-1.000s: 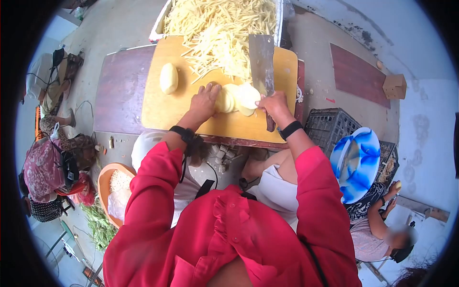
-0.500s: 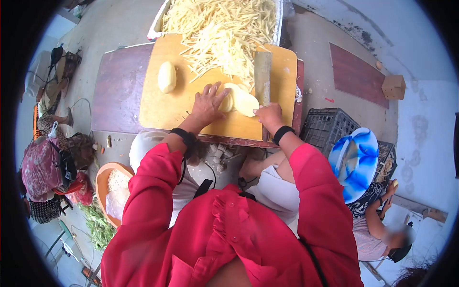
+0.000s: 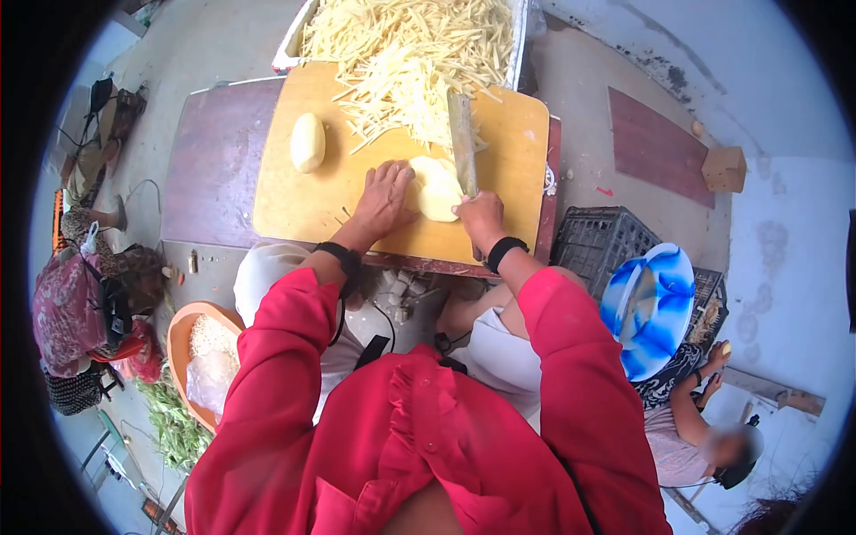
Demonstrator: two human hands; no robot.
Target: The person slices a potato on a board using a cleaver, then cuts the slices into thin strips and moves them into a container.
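On a yellow cutting board lies a fanned stack of peeled potato slices. My left hand rests flat on the board at the left of the stack, fingers stretched, fingertips against its edge. My right hand is closed around the handle of a cleaver. Its blade stands at the right edge of the slices, pointing away from me and leaning a little left. A heap of potato strips covers the far part of the board. One whole peeled potato sits at the board's left.
Beyond the board a white box overflows with potato strips. An orange basin stands on the floor at left. To the right are a black crate and a blue-and-white basin. Another person sits at lower right.
My right hand and the cleaver have shifted left onto the edge of the slices, and the blade now leans left. The slices are bunched closer together. My left fingers are less spread.
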